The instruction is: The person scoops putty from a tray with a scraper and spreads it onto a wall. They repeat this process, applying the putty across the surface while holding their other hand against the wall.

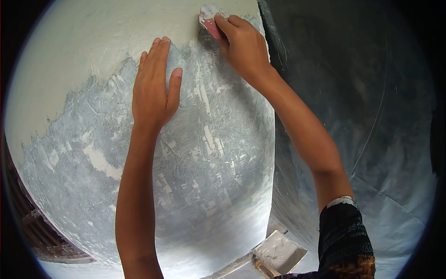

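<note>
My left hand (pixel 154 88) lies flat against a wall (pixel 200 139), its fingers stretched upward and the thumb apart. The fingertips reach the ragged edge of a pale cream putty coat (pixel 102 32). Higher and to the right, my right hand (pixel 244 46) grips a putty scraper (pixel 212 27), reddish-pink and smeared with white putty. The scraper rests at the wall near the putty's lower border. Its working edge is partly hidden by putty and fingers. Below the cream coat the wall is grey with scattered white patches.
A square pan of wet putty (pixel 281 251) sits low, right of centre, below the wall's corner. A dark grey wall surface (pixel 353 116) with thin scratch lines stands right of the edge. Brown slatted material (pixel 44 228) shows at the lower left.
</note>
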`<state>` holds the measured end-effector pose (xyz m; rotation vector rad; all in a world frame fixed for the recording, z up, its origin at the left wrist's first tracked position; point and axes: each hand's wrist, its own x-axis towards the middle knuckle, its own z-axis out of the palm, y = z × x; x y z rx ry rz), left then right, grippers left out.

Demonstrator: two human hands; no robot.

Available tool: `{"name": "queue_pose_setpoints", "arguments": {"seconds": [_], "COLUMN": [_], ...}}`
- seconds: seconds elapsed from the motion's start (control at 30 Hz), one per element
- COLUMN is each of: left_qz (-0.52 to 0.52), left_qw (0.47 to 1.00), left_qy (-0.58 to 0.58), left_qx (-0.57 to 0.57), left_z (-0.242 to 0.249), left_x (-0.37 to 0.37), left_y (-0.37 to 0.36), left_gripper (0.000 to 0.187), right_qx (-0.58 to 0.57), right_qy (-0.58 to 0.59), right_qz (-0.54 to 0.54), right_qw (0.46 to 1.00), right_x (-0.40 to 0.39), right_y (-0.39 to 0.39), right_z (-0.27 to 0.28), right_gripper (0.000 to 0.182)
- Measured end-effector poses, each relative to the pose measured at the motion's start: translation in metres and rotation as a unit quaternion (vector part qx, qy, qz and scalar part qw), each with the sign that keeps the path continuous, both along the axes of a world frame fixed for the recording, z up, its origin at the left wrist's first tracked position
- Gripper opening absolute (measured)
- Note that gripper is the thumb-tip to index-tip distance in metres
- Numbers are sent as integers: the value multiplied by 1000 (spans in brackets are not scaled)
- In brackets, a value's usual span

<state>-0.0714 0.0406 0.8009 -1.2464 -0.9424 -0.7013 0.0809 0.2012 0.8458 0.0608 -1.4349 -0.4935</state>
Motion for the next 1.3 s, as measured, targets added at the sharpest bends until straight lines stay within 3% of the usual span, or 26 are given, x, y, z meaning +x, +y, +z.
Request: {"name": "queue_pose_setpoints", "arguments": {"seconds": [0.13,0.3,0.4,0.53,0.67,0.77,0.87,0.93,1.0,1.03,1.1,1.2,1.3], "left_qz": [-2,-11,-3,3,-3,-4,6,10,15,13,10,13,9], "left_qw": [1000,1000,1000,1000,1000,1000,1000,1000,1000,1000,1000,1000,1000], "left_qy": [0,-19,-13,-17,-5,0,-20,-21,-22,-22,-24,-10,-2], "left_qx": [5,-12,-15,-6,9,5,-8,-7,-6,-6,-10,7,-2], "left_z": [1,-2,-1,-2,-1,0,-2,-2,-2,-2,-2,-2,-1], "left_x": [-1,-3,-3,-3,-3,-4,-3,-3,-2,-1,-1,-4,-4], "left_y": [0,0,1,1,0,1,2,1,0,0,0,1,1], "left_gripper": [52,52,52,52,50,51,51,51,51,51,51,51,51], "right_qx": [16,28,2,28,27,4,-7,14,-2,-2,-33,-44,-58], "right_qy": [6,-70,-64,-18,-37,-106,-54,-2,-11,-10,-44,-104,-122], "right_qz": [-37,46,70,-19,-44,33,59,6,-64,-63,-39,-13,57], "right_qw": [999,996,995,999,998,994,997,1000,998,998,998,994,989], "right_x": [-22,-14,-4,-12,-18,-7,-3,0,-10,-14,-15,-11,9], "right_y": [15,-1,-3,19,22,4,6,10,28,33,30,13,-10], "right_z": [20,-63,-43,14,-32,-74,-31,7,28,23,-6,-75,-63], "right_gripper": [22,35,41,36,37,47,47,26,37,37,11,28,37]}}
